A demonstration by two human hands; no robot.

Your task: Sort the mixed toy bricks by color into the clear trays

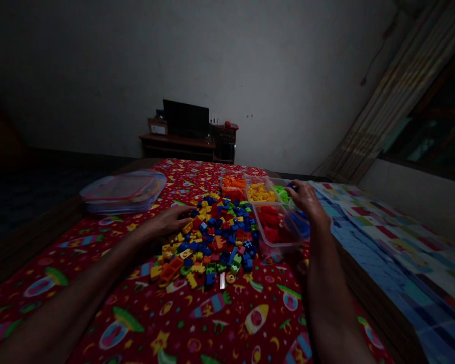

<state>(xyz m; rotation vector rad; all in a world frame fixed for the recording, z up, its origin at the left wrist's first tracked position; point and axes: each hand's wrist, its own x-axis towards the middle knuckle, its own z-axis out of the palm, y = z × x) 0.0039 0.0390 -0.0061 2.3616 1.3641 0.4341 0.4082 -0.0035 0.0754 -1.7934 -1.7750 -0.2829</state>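
A loose pile of mixed toy building bricks [216,235] in yellow, blue, red, orange and green lies on the red patterned cloth. My left hand [171,220] rests at the pile's left edge, fingers stretched out and thumb apart, beside yellow and blue bricks. Above the containers at the right, my right hand [306,198] pinches what looks like a dark blue brick [290,186]. Under and beside it are clear containers with green bricks [281,193] and blue bricks [300,222]. Nearer the pile stand containers of red bricks [271,222], yellow bricks [261,192] and orange bricks [234,186].
Stacked clear lids [125,191] lie at the left on the red cloth [136,323]. Beyond, a low desk [182,142] holds a dark screen [186,118] against the wall. A checked blue cloth [367,253] spreads at the right, below a curtain [390,96].
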